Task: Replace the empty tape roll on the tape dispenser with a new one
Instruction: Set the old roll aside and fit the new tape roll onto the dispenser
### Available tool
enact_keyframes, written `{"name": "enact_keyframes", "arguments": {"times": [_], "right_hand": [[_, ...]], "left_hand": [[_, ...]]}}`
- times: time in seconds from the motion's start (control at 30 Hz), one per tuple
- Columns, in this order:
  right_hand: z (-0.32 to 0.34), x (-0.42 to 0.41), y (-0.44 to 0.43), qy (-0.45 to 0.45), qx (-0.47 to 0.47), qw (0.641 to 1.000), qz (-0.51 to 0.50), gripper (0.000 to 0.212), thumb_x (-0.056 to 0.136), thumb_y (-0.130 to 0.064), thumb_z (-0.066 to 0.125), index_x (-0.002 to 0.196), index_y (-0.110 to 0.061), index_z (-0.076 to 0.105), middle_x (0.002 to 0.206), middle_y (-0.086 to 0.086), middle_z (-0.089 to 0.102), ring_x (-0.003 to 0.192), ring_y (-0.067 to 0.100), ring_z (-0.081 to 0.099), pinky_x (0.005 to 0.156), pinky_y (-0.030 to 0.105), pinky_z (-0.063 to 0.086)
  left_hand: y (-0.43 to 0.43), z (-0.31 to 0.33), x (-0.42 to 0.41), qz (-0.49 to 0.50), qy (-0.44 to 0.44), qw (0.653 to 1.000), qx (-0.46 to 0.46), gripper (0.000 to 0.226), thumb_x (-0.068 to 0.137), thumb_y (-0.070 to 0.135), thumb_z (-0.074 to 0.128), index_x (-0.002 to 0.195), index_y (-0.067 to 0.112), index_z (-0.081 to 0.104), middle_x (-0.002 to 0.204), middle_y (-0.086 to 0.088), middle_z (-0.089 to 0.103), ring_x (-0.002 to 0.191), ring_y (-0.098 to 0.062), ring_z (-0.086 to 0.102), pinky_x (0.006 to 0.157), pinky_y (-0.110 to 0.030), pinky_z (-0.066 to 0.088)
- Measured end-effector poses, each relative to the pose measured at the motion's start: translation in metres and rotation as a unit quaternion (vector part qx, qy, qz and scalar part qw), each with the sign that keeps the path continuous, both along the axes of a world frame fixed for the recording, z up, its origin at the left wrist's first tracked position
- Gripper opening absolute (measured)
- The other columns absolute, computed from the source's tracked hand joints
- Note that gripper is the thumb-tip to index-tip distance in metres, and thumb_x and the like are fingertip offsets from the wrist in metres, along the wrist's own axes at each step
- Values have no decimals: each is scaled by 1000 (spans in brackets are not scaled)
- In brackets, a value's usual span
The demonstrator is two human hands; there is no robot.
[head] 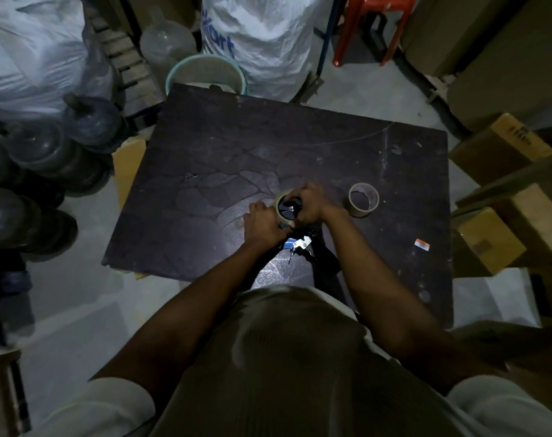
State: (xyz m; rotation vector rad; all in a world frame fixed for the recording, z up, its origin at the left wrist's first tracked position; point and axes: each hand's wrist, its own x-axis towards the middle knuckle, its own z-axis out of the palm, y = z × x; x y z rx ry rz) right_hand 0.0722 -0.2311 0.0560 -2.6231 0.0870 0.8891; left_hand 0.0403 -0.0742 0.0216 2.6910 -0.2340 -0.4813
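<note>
Near the middle of the dark desk [268, 137], slightly toward 6 o'clock, a tape roll [286, 210] sits on the black hub of the tape dispenser [300, 244], whose blue and metal body points back toward the person. The left hand [263, 220] grips the roll from 9 o'clock, fingers curled round its side. The right hand [309, 203] holds it from 2 o'clock, fingers curled over the far rim. At 3 o'clock of the hands, apart from them, a thin-walled tape core [363, 200] stands on the desk. A small orange-and-white sticker [422, 245] lies at 4 o'clock.
</note>
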Motion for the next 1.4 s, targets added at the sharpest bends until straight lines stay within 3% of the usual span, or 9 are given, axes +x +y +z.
{"name": "enact_keyframes", "arguments": {"times": [0.27,0.5,0.67,0.77,0.83,0.93,1.07,1.2,1.4], "right_hand": [[-23,-14,-11,-73,27,997,-9,56,67,-33,93,120,-29,75,150,12,38,139,35,40,118,37,36],[-25,-27,-12,-84,47,995,2,48,71,-40,90,117,-33,77,160,7,29,146,33,33,119,34,29],[-16,-38,-13,-10,63,998,19,94,58,-50,96,142,-35,59,169,7,1,155,38,10,126,46,23],[-6,-50,-19,66,84,994,30,130,45,-41,103,156,-42,35,168,-7,-16,157,32,-3,126,54,20],[-6,-60,-22,52,103,993,35,137,41,-32,105,156,-48,31,168,-6,-19,157,31,-6,124,52,21],[-18,-73,-23,-76,142,985,55,114,45,-33,102,143,-51,48,169,-1,-5,154,34,6,119,54,30],[-38,-81,-24,-232,137,958,101,77,54,-60,92,126,-49,66,162,3,25,144,35,26,115,53,35],[-52,-93,-23,-284,152,934,157,32,75,-47,83,103,-32,80,137,1,57,127,28,48,97,51,49],[-57,-102,-8,-288,129,944,92,43,74,-57,78,108,-32,74,109,-6,64,114,25,51,83,47,53]], "left_hand": [[-4,0,0,16,-1,997,70,38,84,44,67,97,8,73,114,-14,66,118,-33,47,98,-48,40],[-2,-11,-1,73,21,997,-1,17,82,26,68,82,13,79,95,-11,70,108,-33,55,91,-45,51],[4,-34,-2,123,40,988,-83,10,73,23,67,64,19,70,82,-6,71,89,-29,66,76,-28,48],[6,-29,-5,119,37,985,-116,6,73,22,71,69,17,73,85,-5,72,92,-25,65,71,-26,46],[6,-27,-4,115,37,985,-123,8,72,22,71,66,18,73,82,-3,71,89,-26,67,68,-26,45],[6,-28,-5,131,39,982,-128,16,73,25,72,58,23,66,79,-2,68,86,-25,67,65,-25,44],[7,-24,-5,120,28,984,-130,10,74,23,76,64,22,73,86,-5,71,89,-23,66,67,-25,43],[8,-16,-2,103,19,985,-135,8,75,17,77,70,11,79,76,-7,76,70,-17,66,63,-29,51],[20,-16,7,86,42,988,-124,7,73,18,79,73,11,80,82,-6,77,75,-18,70,67,-26,51]]}}
